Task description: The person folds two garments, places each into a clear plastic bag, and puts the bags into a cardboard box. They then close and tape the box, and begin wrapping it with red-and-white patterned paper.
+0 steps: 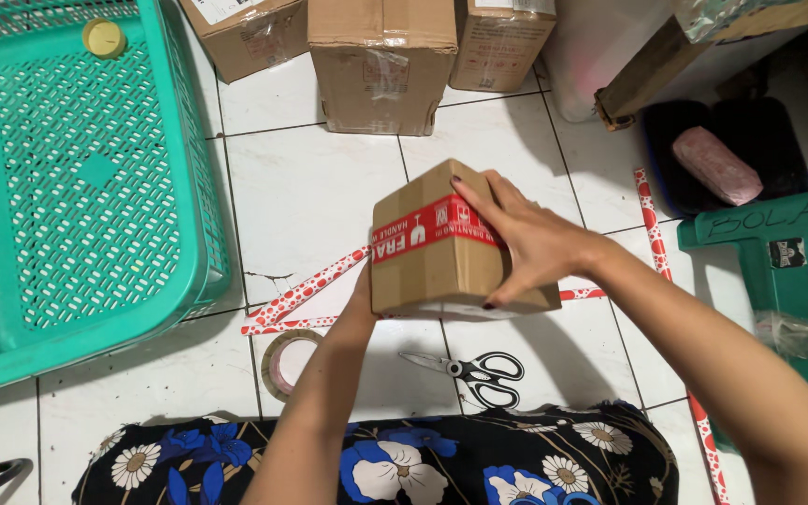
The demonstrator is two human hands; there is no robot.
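A small brown cardboard box [427, 271] with a red-and-white tape band around it is held above the white tiled floor. My right hand [526, 238] lies flat over its right side, fingers spread along the tape. My left hand [363, 297] supports the box from below and behind at its left edge; only the wrist and a bit of the palm show. A tape roll [284, 360] lies on the floor below the box at left, and black-handled scissors [474, 371] lie just under it.
A teal plastic basket [77, 178] with a small yellow cap inside stands left. Three sealed cardboard boxes [381, 61] line the back. Red dotted paper strips [306, 292] lie on the tiles. A green stool [783, 252] and black tray sit right. Floral fabric [423, 463] covers my lap.
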